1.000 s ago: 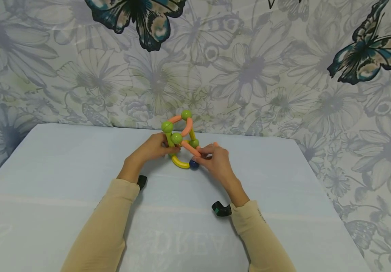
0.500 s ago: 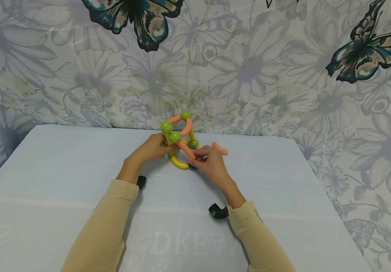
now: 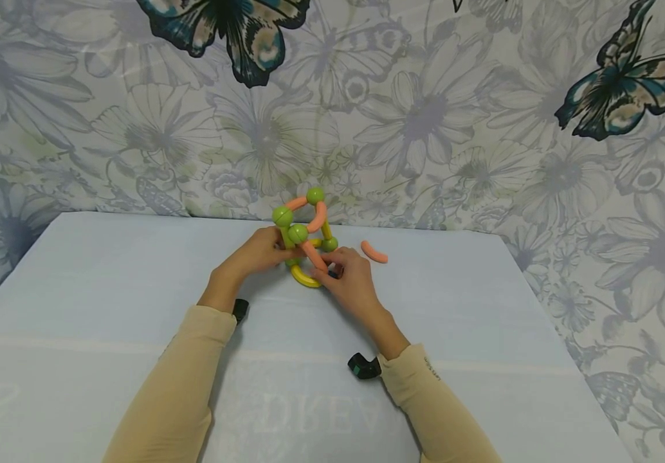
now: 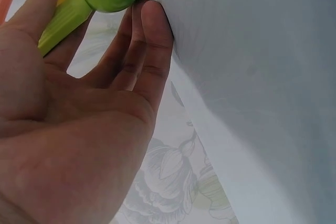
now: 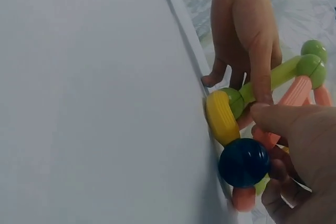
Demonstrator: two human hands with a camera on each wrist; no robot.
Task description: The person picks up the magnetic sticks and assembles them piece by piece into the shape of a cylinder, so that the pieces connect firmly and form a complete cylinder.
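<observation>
A toy frame of magnetic sticks and balls stands near the table's far edge, with green balls (image 3: pixel 298 233) at its upper corners. My left hand (image 3: pixel 257 252) holds its upright green stick (image 4: pixel 65 24) between thumb and fingers. With thumb and fingertips my right hand (image 3: pixel 351 280) pinches the lower end of a slanting orange stick (image 3: pixel 314 255), whose upper end meets a green ball. Low on the frame, a curved yellow stick (image 5: pixel 221 118) joins a dark blue ball (image 5: pixel 244 162), which my right hand mostly covers in the head view.
A loose curved orange stick (image 3: pixel 374 252) lies on the white tabletop (image 3: pixel 454 289), right of my right hand. Behind the table's far edge rises a wall (image 3: pixel 425 128) with flowers and butterflies. Black wrist cameras (image 3: pixel 364 366) jut out at both cuffs.
My right hand has moved left, swinging the lower end of the orange stick left towards the frame. The loose orange stick has come into full view. My left hand has stayed put.
</observation>
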